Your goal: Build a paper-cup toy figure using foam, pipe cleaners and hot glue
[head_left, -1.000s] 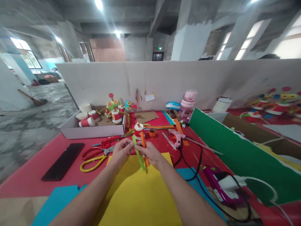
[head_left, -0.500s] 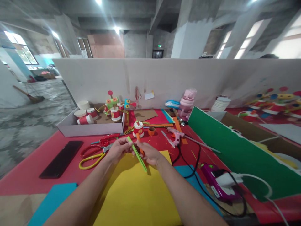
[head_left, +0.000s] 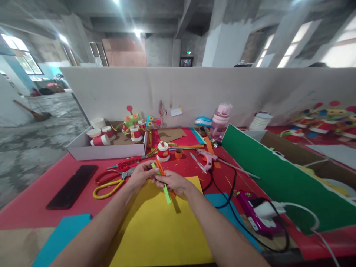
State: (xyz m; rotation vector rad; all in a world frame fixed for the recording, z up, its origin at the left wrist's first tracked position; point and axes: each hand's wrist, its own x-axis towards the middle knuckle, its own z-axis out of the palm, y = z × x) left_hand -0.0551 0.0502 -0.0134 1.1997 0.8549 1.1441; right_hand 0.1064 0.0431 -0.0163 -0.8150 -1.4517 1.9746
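My left hand (head_left: 143, 173) pinches the upper part of a bright green paper strip (head_left: 167, 194). My right hand (head_left: 174, 182) is closed around an orange strip (head_left: 159, 166) and touches the green one, its fingers meeting the left fingertips. The two strips lie close together, the orange one partly hidden by my fingers. Both hands are above a large yellow sheet (head_left: 164, 230). Just beyond them stands a red and white paper cup (head_left: 163, 152) with yellow folded arms, beside a small orange paper ring (head_left: 178, 153).
Left lie yellow-handled scissors (head_left: 108, 190), red-handled scissors (head_left: 107, 177) and a black phone (head_left: 71, 187). A white box (head_left: 108, 151) holds cups and paper figures. On the right are a pink glue gun (head_left: 208, 157), black cables, a purple power strip (head_left: 257, 215) and a green-sided box (head_left: 267, 174).
The orange strip has come alongside the green strip, and my right fingers have moved left onto both. The green strip's lower end has shifted slightly left.
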